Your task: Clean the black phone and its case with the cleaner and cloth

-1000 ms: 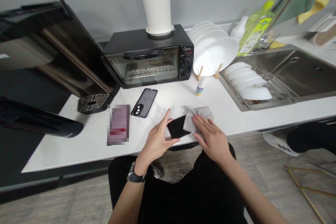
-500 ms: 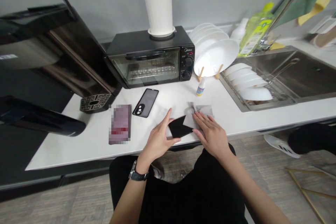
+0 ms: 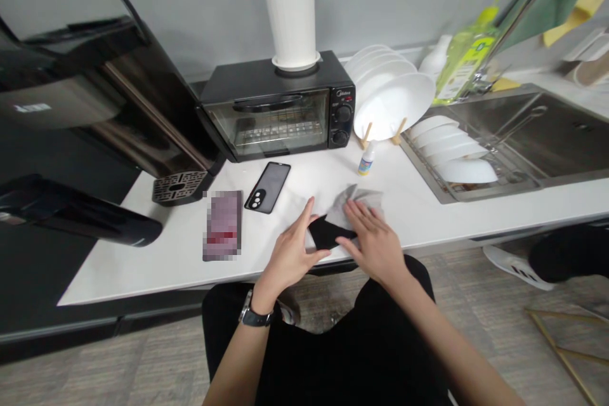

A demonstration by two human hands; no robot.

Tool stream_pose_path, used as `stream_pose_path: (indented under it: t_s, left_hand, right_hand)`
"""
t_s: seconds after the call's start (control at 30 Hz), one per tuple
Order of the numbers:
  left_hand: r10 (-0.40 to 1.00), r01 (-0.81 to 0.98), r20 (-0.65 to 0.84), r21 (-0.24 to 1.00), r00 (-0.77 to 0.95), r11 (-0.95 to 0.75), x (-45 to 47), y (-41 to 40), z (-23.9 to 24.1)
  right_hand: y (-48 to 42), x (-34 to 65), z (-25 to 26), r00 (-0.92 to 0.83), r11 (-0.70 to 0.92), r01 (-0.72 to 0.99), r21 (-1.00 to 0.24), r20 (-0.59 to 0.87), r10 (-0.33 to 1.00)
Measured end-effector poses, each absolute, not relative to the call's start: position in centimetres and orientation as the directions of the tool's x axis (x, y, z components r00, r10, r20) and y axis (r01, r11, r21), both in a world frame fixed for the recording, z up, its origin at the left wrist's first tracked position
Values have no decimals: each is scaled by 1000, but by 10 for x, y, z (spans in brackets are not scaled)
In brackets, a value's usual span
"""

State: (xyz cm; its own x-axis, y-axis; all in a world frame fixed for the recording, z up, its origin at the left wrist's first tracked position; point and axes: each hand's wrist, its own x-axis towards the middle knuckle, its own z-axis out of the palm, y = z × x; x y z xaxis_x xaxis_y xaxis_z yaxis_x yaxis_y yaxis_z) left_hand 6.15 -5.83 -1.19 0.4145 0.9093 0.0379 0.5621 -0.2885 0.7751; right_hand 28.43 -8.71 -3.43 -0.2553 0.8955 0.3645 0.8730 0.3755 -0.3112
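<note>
A black phone (image 3: 328, 236) lies flat near the counter's front edge, partly covered. My left hand (image 3: 292, 247) holds its left end, thumb along the near edge and index finger stretched past the far corner. On the phone's right part, my right hand (image 3: 375, 244) presses a thin grey cloth (image 3: 373, 198) under its fingers, the thumb reaching over the black surface. The cloth is crumpled and sticks out beyond the fingertips. Behind it stands a small white spray bottle (image 3: 366, 160). A clear phone case with a black rim (image 3: 270, 185) rests to the left.
A blurred-out, phone-shaped thing (image 3: 222, 225) lies at the left, near a black drinks machine (image 3: 178, 187) and a dark bottle (image 3: 118, 222). At the back are a toaster oven (image 3: 276, 120) and upright plates (image 3: 394, 104). Bowls (image 3: 466, 171) sit in the sink (image 3: 566, 152) at right.
My right hand has slid left over the phone with the cloth, covering more of it. My left hand stays at the phone's left end. The view has shifted slightly.
</note>
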Motion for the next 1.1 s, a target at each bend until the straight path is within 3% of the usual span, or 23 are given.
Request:
stream_pose_path:
  t_s: [0.17, 0.4, 0.6, 0.83, 1.0, 1.1]
  left_hand:
    - [903, 590, 41, 745, 427, -313, 60, -59, -13]
    - [909, 574, 45, 763, 414, -299, 60, -58, -13]
    - [903, 602, 47, 731, 426, -322, 57, -57, -16]
    - [908, 582, 35, 757, 418, -297, 60, -56, -17]
    - [906, 603, 47, 731, 422, -319, 58, -56, -18]
    - [911, 596, 31, 747, 411, -294, 59, -57, -16]
  right_hand:
    - [-105, 252, -33, -498, 590, 705, -394, 319, 807]
    - [-93, 305, -34, -237, 352, 878, -325, 343, 909]
    - [-108, 249, -35, -470, 578, 712, -399, 341, 814]
    - [-101, 293, -33, -230, 353, 866, -354, 346, 910]
    - [-106, 250, -32, -458, 566, 713, -413, 337, 823]
    - [-99, 281, -35, -416, 521, 758, -392, 324, 850]
